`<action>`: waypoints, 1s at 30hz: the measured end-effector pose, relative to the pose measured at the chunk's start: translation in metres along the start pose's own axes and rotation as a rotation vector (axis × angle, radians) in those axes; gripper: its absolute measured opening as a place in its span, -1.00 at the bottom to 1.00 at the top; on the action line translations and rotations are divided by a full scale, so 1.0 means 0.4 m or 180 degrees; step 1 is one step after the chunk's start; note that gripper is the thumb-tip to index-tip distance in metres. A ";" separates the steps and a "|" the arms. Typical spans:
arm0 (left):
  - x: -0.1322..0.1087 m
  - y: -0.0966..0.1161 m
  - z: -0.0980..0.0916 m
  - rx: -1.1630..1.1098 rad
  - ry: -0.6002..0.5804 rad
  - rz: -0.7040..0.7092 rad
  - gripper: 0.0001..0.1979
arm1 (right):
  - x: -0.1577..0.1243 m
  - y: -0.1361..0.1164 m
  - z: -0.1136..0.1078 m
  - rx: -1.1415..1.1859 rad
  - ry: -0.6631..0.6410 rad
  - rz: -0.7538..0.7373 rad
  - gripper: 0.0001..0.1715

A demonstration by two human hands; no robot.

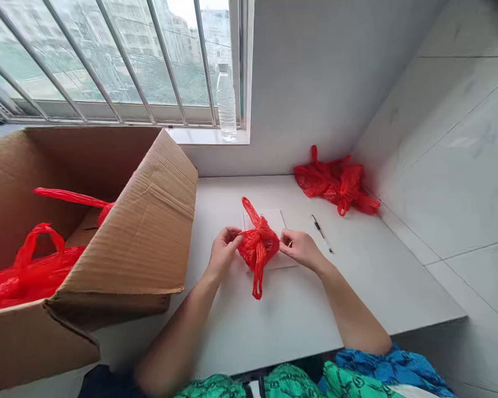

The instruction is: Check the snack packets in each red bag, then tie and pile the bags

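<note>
A small knotted red plastic bag [259, 243] sits in front of me on the white table, its tied handles sticking out above and below the knot. Thumb and fingers of my left hand [225, 247] pinch its left edge. On the other side my right hand [299, 246] is closed on the bag's right corner. What the bag contains is hidden. Beneath it lies a sheet of paper [290, 261], partly covered. A pen [322, 234] rests just right of my right hand.
An open cardboard box [166, 221] with red plastic bags [37, 265] inside stands at the left. More red bags [336, 182] lie in the far right corner by the walls. A water bottle [226, 105] stands on the windowsill, near the window bars.
</note>
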State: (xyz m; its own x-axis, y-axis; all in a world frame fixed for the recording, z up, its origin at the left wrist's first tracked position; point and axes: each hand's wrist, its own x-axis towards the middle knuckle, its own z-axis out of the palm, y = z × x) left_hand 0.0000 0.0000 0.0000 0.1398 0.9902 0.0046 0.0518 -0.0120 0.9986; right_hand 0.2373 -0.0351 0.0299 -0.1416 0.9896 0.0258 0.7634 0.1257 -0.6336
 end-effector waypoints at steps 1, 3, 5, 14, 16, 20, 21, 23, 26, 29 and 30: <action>-0.002 0.000 0.004 0.0196 -0.0038 0.0166 -0.76 | -0.002 0.005 -0.003 -0.0047 -0.0051 0.0001 -0.76; -0.009 0.003 0.013 0.0514 -0.0143 0.0462 -0.71 | -0.005 0.010 -0.008 -0.0079 -0.0019 -0.0014 -0.84; -0.019 0.011 0.023 0.0752 -0.0289 0.0758 -0.69 | -0.007 0.008 -0.009 -0.0025 0.0252 -0.0065 -0.90; -0.037 0.009 0.058 0.0576 -0.0844 0.0557 -0.66 | 0.002 0.008 0.020 0.0413 0.0375 0.0025 -0.87; -0.029 0.004 0.049 0.0435 -0.0524 0.0429 -0.64 | 0.006 0.018 0.027 0.0990 0.0255 0.0079 -0.86; -0.031 0.004 0.035 0.0967 -0.0457 0.0272 -0.69 | 0.010 0.021 0.056 0.1913 0.0094 0.0049 -0.90; -0.034 0.005 0.035 0.1152 -0.0521 0.0281 -0.71 | 0.010 0.018 0.063 0.1927 0.0080 0.0022 -0.90; -0.041 0.007 0.037 0.1396 -0.0550 0.0385 -0.74 | 0.009 0.011 0.071 0.1829 0.0088 -0.0062 -0.89; -0.040 0.008 0.040 0.1288 -0.0486 0.0508 -0.83 | 0.008 0.009 0.062 0.1799 0.0091 -0.0163 -0.83; -0.022 0.002 0.028 0.0758 -0.0318 0.0417 -0.85 | 0.008 0.023 0.034 0.1888 0.0123 -0.0145 -0.73; -0.014 -0.002 0.021 0.0563 -0.0234 0.0366 -0.82 | 0.008 0.029 0.023 0.1903 0.0170 -0.0118 -0.70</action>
State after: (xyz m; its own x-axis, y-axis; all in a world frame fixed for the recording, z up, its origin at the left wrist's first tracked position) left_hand 0.0073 -0.0068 -0.0012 0.2262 0.9681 0.1076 0.2030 -0.1549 0.9668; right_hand 0.2400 -0.0312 0.0155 -0.1176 0.9894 0.0851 0.2696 0.1143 -0.9562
